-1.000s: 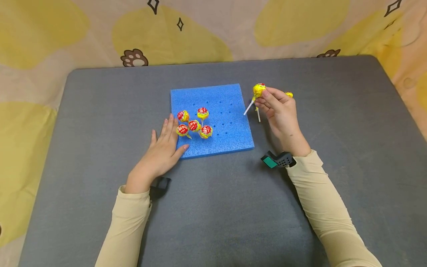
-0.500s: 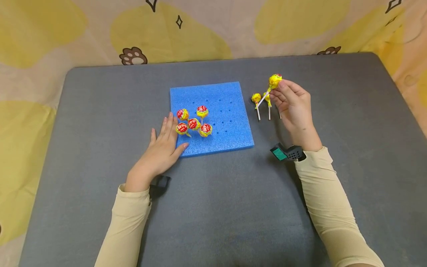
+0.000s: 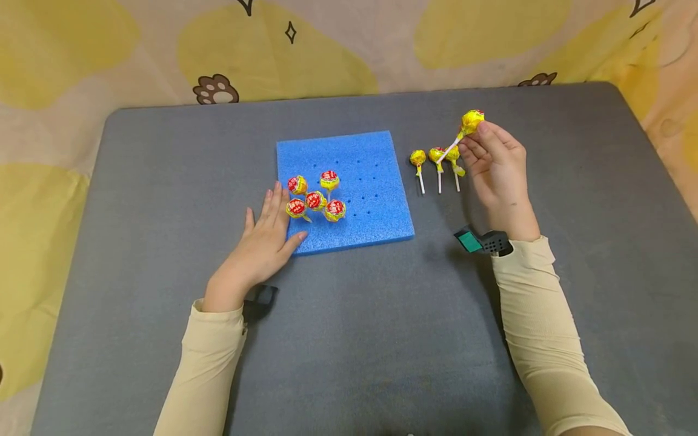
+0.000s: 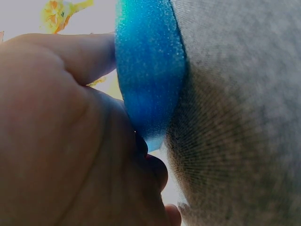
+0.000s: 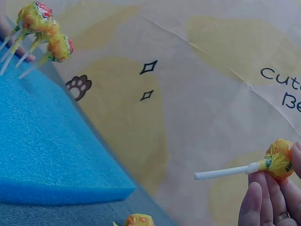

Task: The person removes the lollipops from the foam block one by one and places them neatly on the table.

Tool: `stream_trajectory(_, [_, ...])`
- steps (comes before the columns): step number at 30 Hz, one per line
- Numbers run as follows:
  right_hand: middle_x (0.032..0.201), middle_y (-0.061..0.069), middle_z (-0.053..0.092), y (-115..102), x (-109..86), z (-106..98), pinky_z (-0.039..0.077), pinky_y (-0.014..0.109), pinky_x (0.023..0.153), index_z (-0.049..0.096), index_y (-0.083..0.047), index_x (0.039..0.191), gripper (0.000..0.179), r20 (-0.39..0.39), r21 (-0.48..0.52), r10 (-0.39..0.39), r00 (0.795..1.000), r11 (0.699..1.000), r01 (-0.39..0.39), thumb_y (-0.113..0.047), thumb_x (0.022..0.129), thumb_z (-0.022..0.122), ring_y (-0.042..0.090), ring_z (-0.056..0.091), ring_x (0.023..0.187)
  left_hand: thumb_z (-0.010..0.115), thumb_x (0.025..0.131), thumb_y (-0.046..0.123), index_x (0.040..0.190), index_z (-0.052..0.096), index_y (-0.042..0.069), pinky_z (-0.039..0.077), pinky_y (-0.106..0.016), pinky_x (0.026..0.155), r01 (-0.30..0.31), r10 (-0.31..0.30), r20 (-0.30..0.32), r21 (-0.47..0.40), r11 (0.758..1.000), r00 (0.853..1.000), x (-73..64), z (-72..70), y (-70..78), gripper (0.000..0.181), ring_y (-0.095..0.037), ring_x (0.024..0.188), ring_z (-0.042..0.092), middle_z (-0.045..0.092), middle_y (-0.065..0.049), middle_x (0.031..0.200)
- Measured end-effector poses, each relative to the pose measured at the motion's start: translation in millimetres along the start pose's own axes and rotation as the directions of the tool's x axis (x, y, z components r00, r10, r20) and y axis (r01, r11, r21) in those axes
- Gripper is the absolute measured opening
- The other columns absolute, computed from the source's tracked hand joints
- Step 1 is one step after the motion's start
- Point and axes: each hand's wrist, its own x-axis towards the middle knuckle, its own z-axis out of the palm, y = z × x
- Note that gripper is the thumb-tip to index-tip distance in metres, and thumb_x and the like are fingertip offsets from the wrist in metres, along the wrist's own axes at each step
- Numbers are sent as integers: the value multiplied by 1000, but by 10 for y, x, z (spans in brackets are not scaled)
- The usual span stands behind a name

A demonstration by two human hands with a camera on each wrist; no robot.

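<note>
My right hand (image 3: 501,166) pinches a yellow-wrapped lollipop (image 3: 471,122) by its candy head, in the air at the right; its white stick points down and left, as the right wrist view also shows. My left hand (image 3: 259,245) lies with straight fingers along the left edge of a blue foam board (image 3: 376,227), the thumb resting over its front corner. Several lollipops with red and yellow wrappers (image 3: 315,200) stand in the left part of the board, some tilted. In the left wrist view the thumb (image 4: 89,54) touches the blue foam (image 4: 150,61).
Three lollipops (image 3: 417,158) lie in a row on the grey table (image 3: 349,339), right of the board, sticks toward me. Small holes dot the board's bare part. A patterned cloth (image 3: 338,48) hangs behind the table's far edge.
My right hand has moved right and away from the board with the lollipop, bringing the three lying lollipops into view. The left hand stays in place.
</note>
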Motion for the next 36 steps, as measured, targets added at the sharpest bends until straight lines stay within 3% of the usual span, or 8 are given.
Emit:
stream_trajectory(12, [79,22,62,-181,70,-85,53,30,62,62,16,92,11,-91,47,-48,995,998,53,6,86,62,27,58,63,40,99,39,148,-12,2,-10,-60,107,1,-1,3,-5,1000,1000,13,-4,-11,80,-27,141,-18,-22,-10,154])
stream_trajectory(27, [81,21,61,-329,165,-345,52,31,64,62,14,94,11,-201,59,-5,980,998,17,6,86,62,27,56,66,40,100,39,148,-11,2,-9,-60,107,0,0,0,0,1000,1000,19,15,-18,79,-27,141,-18,-21,-10,154])
stream_trajectory(36, [77,19,63,-399,212,-547,52,31,61,63,12,89,9,-264,-20,-7,964,1000,2,5,84,65,26,57,64,40,100,38,148,-11,2,-9,-60,107,-4,4,-2,-2,1000,1000,12,12,-15,79,-28,141,-17,-21,-11,154])
